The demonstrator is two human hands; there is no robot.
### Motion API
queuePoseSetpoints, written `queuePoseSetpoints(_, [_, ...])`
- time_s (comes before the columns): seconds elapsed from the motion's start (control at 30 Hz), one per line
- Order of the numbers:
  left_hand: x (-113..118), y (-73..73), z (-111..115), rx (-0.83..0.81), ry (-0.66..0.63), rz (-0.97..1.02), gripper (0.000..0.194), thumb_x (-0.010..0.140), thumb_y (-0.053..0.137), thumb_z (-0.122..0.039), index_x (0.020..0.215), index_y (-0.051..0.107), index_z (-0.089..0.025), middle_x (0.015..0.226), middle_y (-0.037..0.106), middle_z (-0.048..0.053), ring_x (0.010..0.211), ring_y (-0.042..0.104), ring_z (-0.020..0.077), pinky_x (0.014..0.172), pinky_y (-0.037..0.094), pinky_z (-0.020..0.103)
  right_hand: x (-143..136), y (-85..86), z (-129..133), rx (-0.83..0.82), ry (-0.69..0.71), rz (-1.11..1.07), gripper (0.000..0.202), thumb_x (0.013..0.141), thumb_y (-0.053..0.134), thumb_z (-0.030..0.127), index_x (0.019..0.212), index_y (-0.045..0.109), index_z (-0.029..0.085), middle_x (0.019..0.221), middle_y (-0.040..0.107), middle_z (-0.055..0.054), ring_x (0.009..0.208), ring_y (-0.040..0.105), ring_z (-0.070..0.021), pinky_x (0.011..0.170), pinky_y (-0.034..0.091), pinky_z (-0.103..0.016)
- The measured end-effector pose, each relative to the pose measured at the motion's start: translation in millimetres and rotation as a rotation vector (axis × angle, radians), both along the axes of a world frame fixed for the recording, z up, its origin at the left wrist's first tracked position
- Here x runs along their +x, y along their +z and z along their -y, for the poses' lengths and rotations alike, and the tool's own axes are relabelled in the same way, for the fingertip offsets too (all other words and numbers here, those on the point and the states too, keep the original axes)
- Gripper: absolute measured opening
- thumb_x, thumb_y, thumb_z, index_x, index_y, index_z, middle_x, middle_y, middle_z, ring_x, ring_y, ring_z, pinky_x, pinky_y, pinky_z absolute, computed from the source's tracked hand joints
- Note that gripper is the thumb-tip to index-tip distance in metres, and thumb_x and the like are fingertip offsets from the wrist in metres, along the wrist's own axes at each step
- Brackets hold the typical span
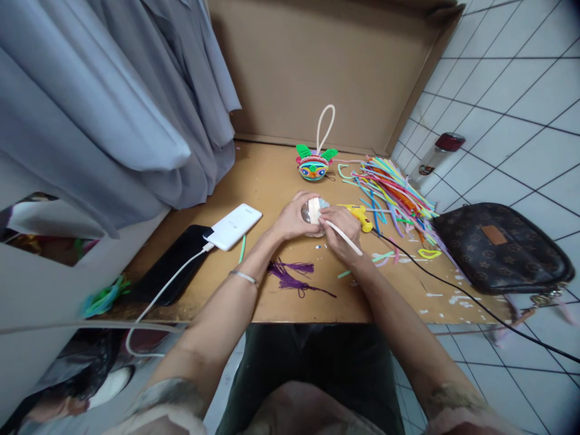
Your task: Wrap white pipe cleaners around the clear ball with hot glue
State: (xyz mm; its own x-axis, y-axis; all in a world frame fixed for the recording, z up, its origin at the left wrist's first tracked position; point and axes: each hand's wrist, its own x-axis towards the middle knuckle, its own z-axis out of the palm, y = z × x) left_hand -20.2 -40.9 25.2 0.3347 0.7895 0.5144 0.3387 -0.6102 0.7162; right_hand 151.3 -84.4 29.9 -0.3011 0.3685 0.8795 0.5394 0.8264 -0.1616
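Ball, partly wrapped in a pale strip, above the worktop, between both hands. Left hand: fingers curled around the ball's side. Right hand: fingers closed on the strip, against the ball. Just beyond the right hand: yellow glue gun. Nearer the person: purple tassels. Farther back: lion-face ornament, upright, with white loop.

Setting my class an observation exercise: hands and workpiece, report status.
Left hand holding clear ball. Right hand at ball, white strip in fingers. Yellow glue gun close beside right hand.
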Motion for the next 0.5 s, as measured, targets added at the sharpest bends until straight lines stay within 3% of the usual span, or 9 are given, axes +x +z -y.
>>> queuePoseSetpoints(0.27, [0.2, -2.3, -0.9, 0.049, 0.007, -0.006, 0.069, 0.056, 0.076, -0.024, 0.123, 0.059, -0.016, 0.131, 0.056, 0.013, 0.127, 0.056, 0.0316, 0.114, 0.042, 0.047, 0.1, -3.1, -0.7, -0.022, -0.045, 0.041, 0.017, 0.096, 0.051, 0.022, 0.089, 0.067, 0.022, 0.095, 0.075, -0.009, 0.091, 0.070, -0.0221, 0.083, 0.056, -0.039])
queuePoseSetpoints(0.5, [0.8, 0.8, 5.1, -0.001, 0.005, 0.058, 0.080, 0.058, 0.075, -0.028, 0.132, 0.045, -0.020, 0.126, 0.060, 0.011, 0.115, 0.061, 0.0279, 0.102, 0.050, 0.042, 1.1, -4.7, -2.7, 0.056, -0.068, 0.058, 0.013, 0.095, 0.053, 0.017, 0.091, 0.066, 0.021, 0.095, 0.075, -0.009, 0.090, 0.069, -0.0215, 0.082, 0.055, -0.038])
